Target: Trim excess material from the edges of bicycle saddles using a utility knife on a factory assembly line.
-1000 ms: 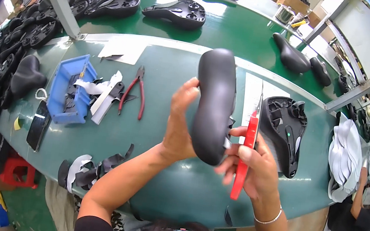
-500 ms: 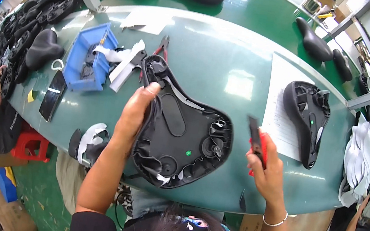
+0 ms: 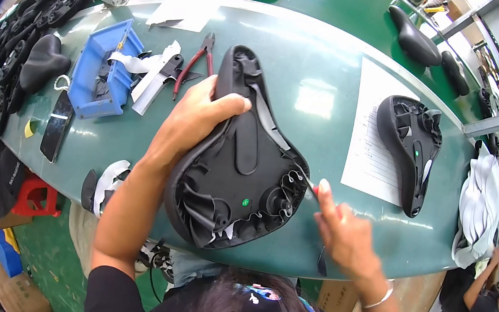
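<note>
The bicycle saddle [image 3: 233, 182] is positioned directly before me at the tabletop [image 3: 403, 241], underside up, its narrow nose pointing away and its wide rear toward my body; I cannot tell whether it rests on the smooth green surface. My left hand [image 3: 201, 111] is clamped on the left flank near the nose, thumb [image 3: 234, 104] laid over the inner edge. The base is matte black with a long oval relief, rounded fittings at the rear and a small green dot [image 3: 245, 203]. Around the rear rim, the cover gathers into uneven pleats; a smooth pale strip [image 3: 272, 128] follows the nose's right inner edge. My right hand [image 3: 346, 237] is blurred, its fingers [image 3: 325, 195] closed on a mostly hidden cutter [image 3: 308, 178], red at the grip. The slim blade reaches the saddle's right edge; actual contact cannot be determined. To the right, a second black saddle [image 3: 415, 154] lies partly on a printed paper sheet [image 3: 371, 151]. To the left: red-handled metal pliers [image 3: 206, 48] and a blue plastic bin [image 3: 87, 63].
</note>
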Available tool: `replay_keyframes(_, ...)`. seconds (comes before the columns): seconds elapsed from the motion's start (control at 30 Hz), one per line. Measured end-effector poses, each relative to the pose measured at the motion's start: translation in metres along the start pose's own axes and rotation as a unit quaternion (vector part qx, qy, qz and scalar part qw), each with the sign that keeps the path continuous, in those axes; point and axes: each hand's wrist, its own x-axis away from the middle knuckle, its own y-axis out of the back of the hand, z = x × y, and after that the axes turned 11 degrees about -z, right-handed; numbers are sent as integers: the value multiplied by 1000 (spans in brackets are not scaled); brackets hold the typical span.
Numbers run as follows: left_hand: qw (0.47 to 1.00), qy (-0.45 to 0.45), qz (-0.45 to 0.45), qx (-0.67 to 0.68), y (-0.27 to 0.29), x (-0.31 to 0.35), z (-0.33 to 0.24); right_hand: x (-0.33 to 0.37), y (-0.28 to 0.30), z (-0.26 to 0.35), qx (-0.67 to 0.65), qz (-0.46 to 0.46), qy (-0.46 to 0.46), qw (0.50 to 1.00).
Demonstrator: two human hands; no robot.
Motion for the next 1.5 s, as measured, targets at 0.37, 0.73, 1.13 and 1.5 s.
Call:
replay_keyframes(0.37,979,15,-128,156,12,48,31,28,-2,31,-256,-138,-180,939)
replay_keyframes(0.73,859,-190,-408,-244,41,74,98,-52,-13,-3,-576,-234,-354,699)
replay_keyframes(1.13,867,-403,58,-287,-45,21,28,-20,5,7,-292,-155,-149,932)
replay_keyframes(1.5,965,-165,-65,192,-46,28,8,12,14,36,-44,-1,-87,995)
